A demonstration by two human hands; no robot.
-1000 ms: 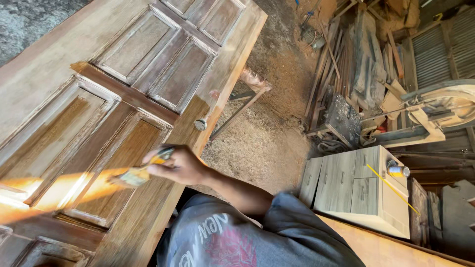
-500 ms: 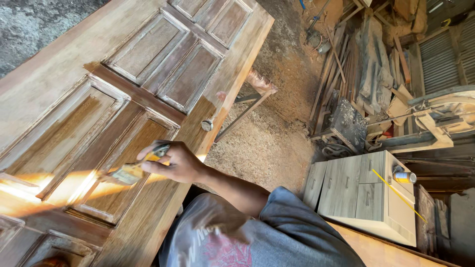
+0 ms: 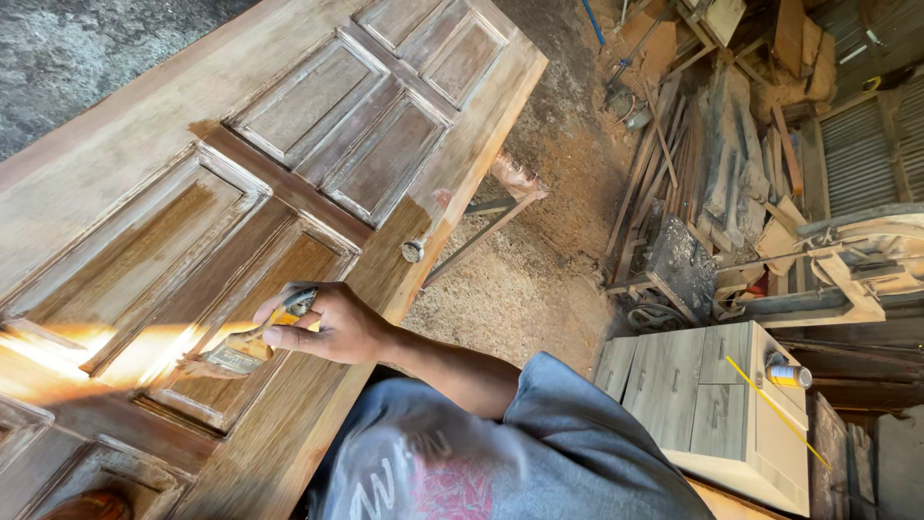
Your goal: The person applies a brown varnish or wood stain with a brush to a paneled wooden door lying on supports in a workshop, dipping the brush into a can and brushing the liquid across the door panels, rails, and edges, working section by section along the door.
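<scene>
A hand [image 3: 332, 325], which side cannot be told from this view, is closed around the yellow handle of a paintbrush [image 3: 245, 349], whose bristles rest on a recessed panel of the large wooden door [image 3: 318, 135] lying flat. The door's wood looks darker and wetter around the brush and paler and dustier toward its far end, where a small round knob [image 3: 413, 250] sits near the edge. Beyond the door lie a sawdust-covered floor [image 3: 520, 289], a pale cabinet [image 3: 712, 395] with a spray can [image 3: 789, 375] on top, and stacked scrap timber [image 3: 722, 164].
</scene>
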